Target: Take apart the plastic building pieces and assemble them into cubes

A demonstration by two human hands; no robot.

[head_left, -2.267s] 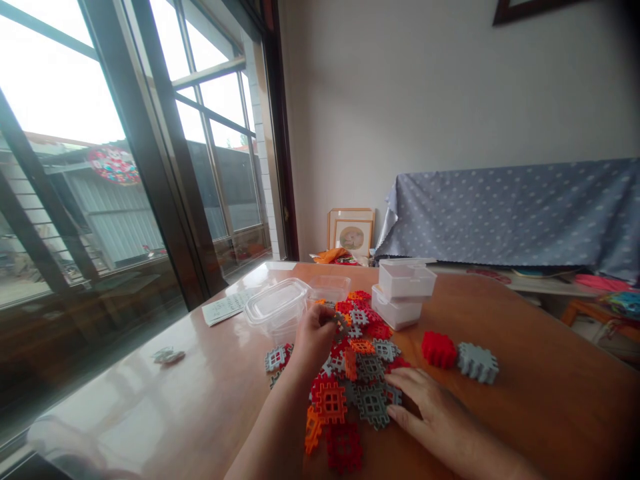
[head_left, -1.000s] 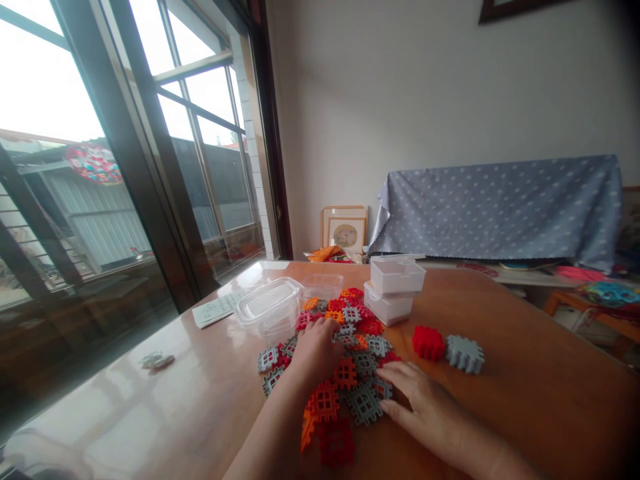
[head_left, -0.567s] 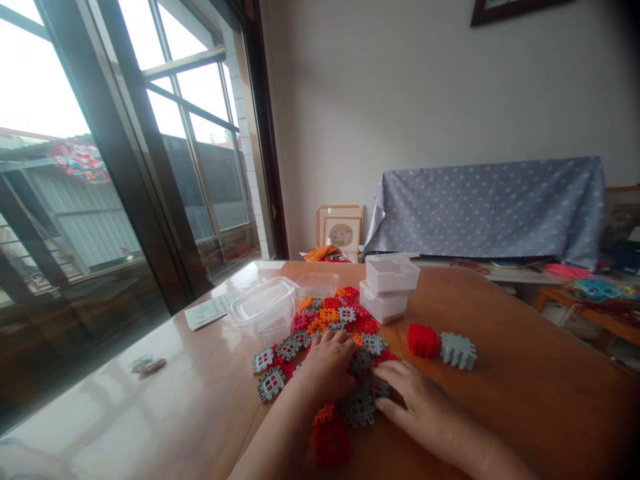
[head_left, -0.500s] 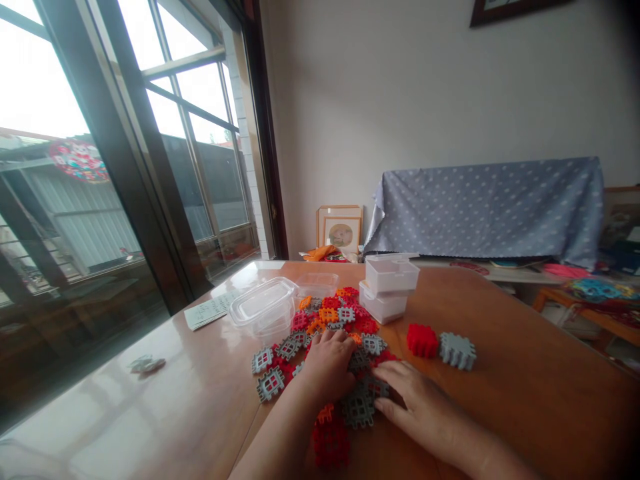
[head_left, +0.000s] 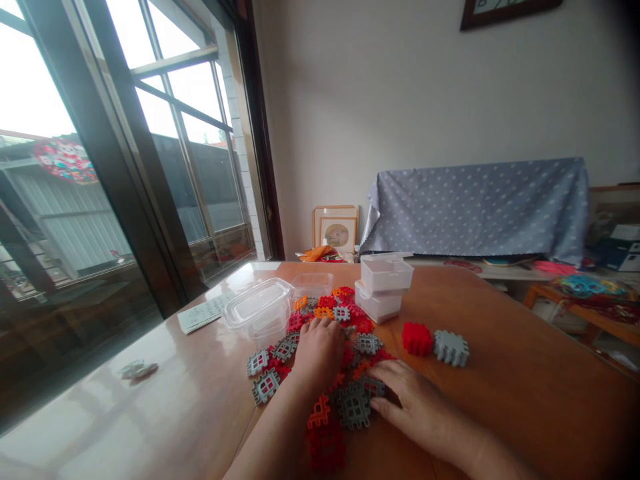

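Observation:
A heap of square plastic interlocking blocks in red, orange and grey lies on the table. My left hand (head_left: 320, 350) is over the middle of the heap. Its fingers bend down and away from me, so the fingertips and whatever they grip are hidden. At the heap's right side is my right hand (head_left: 407, 397), its thumb and fingers apart, touching the edge of the pieces. A dark grey block (head_left: 354, 405) lies by its thumb. Closer to me are an orange block (head_left: 319, 411) and a red block (head_left: 327, 445). Light grey blocks (head_left: 265, 386) lie left of my left wrist.
Two stacked clear boxes (head_left: 384, 275) stand behind the heap. A red stack (head_left: 417, 339) and a grey stack (head_left: 451, 348) of blocks are at right. Clear lidded containers (head_left: 260, 307), a paper (head_left: 203, 315) and a small packet (head_left: 139, 369) lie to the left.
My left hand has drawn slightly left across the heap, and orange pieces now show near my right fingertips. The right hand stays at the heap's edge. The whole view has shifted slightly.

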